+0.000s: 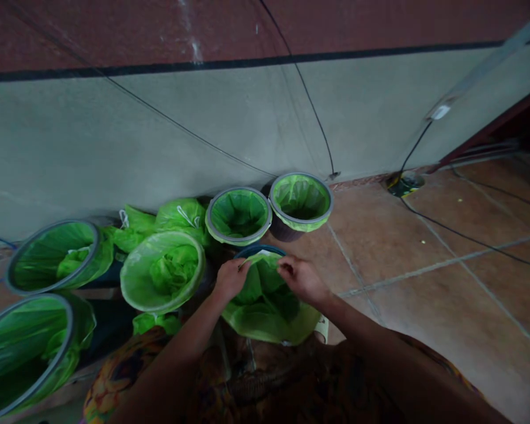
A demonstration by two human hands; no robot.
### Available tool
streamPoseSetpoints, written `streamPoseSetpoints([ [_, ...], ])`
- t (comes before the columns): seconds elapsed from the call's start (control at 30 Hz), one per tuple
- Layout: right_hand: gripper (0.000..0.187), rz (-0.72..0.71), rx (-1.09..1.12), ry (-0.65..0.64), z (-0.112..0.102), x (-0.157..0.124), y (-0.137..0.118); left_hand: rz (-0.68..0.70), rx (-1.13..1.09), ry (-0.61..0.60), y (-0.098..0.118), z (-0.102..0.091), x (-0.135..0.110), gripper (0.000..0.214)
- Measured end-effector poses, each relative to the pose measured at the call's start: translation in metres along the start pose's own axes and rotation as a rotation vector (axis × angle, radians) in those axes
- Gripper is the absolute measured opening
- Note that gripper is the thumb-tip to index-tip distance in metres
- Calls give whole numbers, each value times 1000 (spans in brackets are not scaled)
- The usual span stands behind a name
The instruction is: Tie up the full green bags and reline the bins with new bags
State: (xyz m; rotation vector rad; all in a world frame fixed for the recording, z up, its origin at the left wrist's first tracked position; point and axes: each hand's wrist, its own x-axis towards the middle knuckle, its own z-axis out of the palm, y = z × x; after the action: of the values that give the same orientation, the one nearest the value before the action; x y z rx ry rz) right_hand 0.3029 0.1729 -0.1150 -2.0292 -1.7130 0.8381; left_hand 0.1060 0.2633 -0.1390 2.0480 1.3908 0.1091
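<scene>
My left hand [230, 278] and my right hand [301, 278] both pinch the far edge of a green plastic bag liner [269, 312] that sits in a dark bin right below me. A bit of the bin's blue rim [259, 249] shows behind the liner. The liner's near edge folds outward over the bin. Both hands are closed on the plastic, a hand's width apart.
Several other round bins lined with green bags stand along the grey wall: two at the back [238, 214] [301, 200], one beside me [162, 270], two at the left [53, 254] [24, 347]. Loose green bags [183, 215] lie between them. Black cables [446, 227] cross the tiled floor to the right.
</scene>
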Motion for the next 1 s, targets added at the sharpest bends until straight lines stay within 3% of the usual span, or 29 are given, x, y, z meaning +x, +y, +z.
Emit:
streamPoseSetpoints([
  [0.03,32,49,-46,91,0,8,3,15,-10,-7,1,0,0,34],
  [0.1,36,120,-156,146,2,19,11,45,-25,-9,1,0,-1,32],
  [0.3,23,175,-237,-60,10,29,23,62,25,-6,-3,-7,1,29],
  [0.53,21,91,18,-34,-19,31,32,46,356,-9,-7,-21,-5,27],
  [0.63,21,93,36,-49,-17,30,32,53,293,-10,-8,-20,-5,26],
  [0.77,22,32,142,-84,-11,27,25,102,161,37,-6,-13,-2,41],
  [0.93,25,9,157,-156,-19,25,20,148,148,55,3,-15,-3,21],
  [1.0,17,32,116,-131,-21,24,20,145,94,60,7,-19,-3,22],
])
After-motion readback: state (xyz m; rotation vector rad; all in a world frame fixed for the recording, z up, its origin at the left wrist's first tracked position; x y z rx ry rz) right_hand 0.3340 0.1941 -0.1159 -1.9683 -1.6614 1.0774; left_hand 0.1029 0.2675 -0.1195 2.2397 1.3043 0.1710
